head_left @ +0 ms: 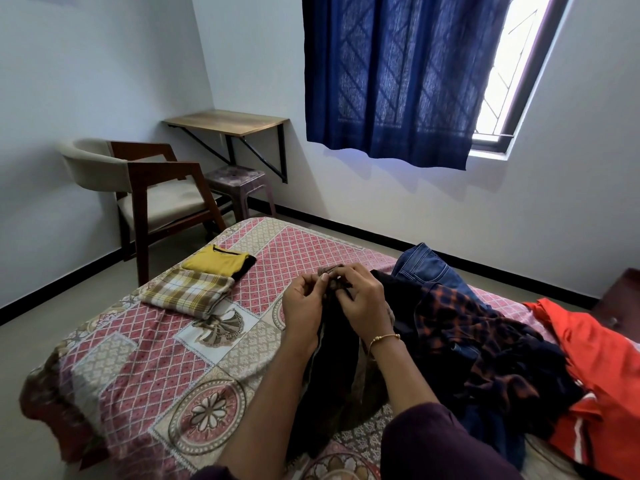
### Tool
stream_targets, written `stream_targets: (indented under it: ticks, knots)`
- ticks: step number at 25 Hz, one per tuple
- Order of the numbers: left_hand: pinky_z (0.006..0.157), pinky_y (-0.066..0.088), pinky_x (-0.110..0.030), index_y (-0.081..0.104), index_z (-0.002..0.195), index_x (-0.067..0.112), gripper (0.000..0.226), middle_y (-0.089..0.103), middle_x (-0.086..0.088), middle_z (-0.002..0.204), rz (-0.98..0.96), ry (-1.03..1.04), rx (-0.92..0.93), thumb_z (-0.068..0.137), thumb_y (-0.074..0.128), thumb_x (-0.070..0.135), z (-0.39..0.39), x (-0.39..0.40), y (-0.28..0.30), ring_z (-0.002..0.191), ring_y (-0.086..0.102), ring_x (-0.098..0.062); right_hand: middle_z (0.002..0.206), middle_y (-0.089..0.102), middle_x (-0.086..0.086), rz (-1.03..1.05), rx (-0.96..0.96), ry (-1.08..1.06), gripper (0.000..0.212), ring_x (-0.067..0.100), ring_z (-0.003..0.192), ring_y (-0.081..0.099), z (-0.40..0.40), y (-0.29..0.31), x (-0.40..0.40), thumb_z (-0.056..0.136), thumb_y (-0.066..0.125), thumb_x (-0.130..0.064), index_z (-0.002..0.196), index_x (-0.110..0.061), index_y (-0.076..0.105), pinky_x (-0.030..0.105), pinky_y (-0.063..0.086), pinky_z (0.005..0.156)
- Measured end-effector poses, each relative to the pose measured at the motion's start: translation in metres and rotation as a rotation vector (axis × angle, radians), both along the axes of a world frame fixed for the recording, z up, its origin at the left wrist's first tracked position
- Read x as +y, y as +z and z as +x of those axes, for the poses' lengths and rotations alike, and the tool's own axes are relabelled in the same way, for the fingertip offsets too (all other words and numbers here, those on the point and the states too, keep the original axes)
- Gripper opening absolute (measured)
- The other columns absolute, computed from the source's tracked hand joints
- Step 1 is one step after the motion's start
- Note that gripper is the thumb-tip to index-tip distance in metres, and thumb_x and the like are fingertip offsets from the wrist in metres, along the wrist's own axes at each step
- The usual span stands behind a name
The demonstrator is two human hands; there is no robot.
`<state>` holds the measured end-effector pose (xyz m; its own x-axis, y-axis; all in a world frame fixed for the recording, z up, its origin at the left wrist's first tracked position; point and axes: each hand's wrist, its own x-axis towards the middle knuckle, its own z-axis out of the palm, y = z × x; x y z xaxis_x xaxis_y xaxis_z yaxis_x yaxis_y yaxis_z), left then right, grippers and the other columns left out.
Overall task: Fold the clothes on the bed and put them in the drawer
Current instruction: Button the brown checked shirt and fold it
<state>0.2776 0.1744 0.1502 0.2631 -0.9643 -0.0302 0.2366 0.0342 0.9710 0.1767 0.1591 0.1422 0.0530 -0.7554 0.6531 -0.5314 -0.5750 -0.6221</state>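
Both hands hold up a dark garment (337, 355) over the bed (166, 368). My left hand (304, 303) pinches its top edge, and my right hand (363, 303), with a gold bangle on the wrist, grips the same edge just beside it. The cloth hangs down between my forearms. To the right lies a heap of unfolded clothes: an orange-and-navy checked shirt (460, 327), blue jeans (426, 268) and an orange garment (595, 368). At the bed's far left corner sit a folded yellow shirt (216, 261) and a folded yellow checked cloth (187, 292).
A cushioned wooden armchair (152, 188) stands left of the bed, with a plastic stool (239, 185) under a wall-mounted wooden desk (228, 124). A blue curtain (398, 74) covers the window. A dark wooden piece (620, 299) shows at the right edge.
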Motion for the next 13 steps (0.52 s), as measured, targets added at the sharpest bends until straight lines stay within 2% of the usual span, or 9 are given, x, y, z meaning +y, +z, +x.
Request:
stream_targets:
  ticks: [2, 4, 7, 10, 13]
  knots:
    - [0.073, 0.050, -0.033, 0.049, 0.085, 0.012, 0.013, 0.059, -0.009, 0.078, -0.027, -0.074, 0.082, 0.090, 0.057, 0.003, 0.004, 0.001, -0.001, 0.076, 0.059, -0.021, 0.096, 0.059, 0.010, 0.100, -0.046, 0.055, 0.034, 0.021, 0.091, 0.058, -0.002, 0.002, 0.001, 0.075, 0.054, 0.013, 0.103, -0.001, 0.067, 0.021, 0.050, 0.083]
    - [0.072, 0.051, -0.032, 0.045, 0.088, 0.013, 0.017, 0.058, -0.008, 0.078, -0.052, -0.136, 0.098, 0.091, 0.054, -0.001, 0.006, 0.002, 0.000, 0.075, 0.060, -0.019, 0.097, 0.058, 0.009, 0.178, -0.083, 0.091, 0.035, 0.019, 0.094, 0.057, -0.004, 0.004, 0.002, 0.077, 0.055, 0.014, 0.106, -0.001, 0.067, 0.022, 0.050, 0.084]
    - [0.077, 0.052, -0.033, 0.056, 0.088, 0.010, 0.013, 0.063, -0.008, 0.083, -0.088, -0.224, 0.090, 0.092, 0.051, -0.001, 0.011, 0.002, 0.000, 0.082, 0.062, -0.022, 0.097, 0.057, 0.004, 0.279, -0.119, 0.118, 0.030, 0.018, 0.096, 0.057, -0.007, 0.005, 0.000, 0.080, 0.058, 0.010, 0.108, 0.000, 0.065, 0.024, 0.050, 0.087]
    - [0.086, 0.051, -0.038, 0.063, 0.095, 0.010, 0.016, 0.065, -0.011, 0.092, -0.102, -0.290, 0.111, 0.092, 0.050, 0.000, 0.013, 0.003, -0.005, 0.093, 0.062, -0.026, 0.098, 0.063, 0.009, 0.352, -0.193, 0.114, 0.025, 0.021, 0.096, 0.060, -0.009, 0.001, -0.004, 0.082, 0.061, 0.006, 0.105, -0.002, 0.065, 0.029, 0.052, 0.089]
    - [0.087, 0.051, -0.038, 0.062, 0.100, 0.013, 0.028, 0.063, -0.011, 0.095, -0.093, -0.305, 0.069, 0.091, 0.047, -0.009, 0.014, 0.003, -0.006, 0.095, 0.061, -0.026, 0.098, 0.062, 0.008, 0.339, -0.178, 0.095, 0.023, 0.017, 0.093, 0.060, -0.009, -0.001, -0.003, 0.083, 0.061, 0.004, 0.104, -0.003, 0.065, 0.020, 0.050, 0.087]
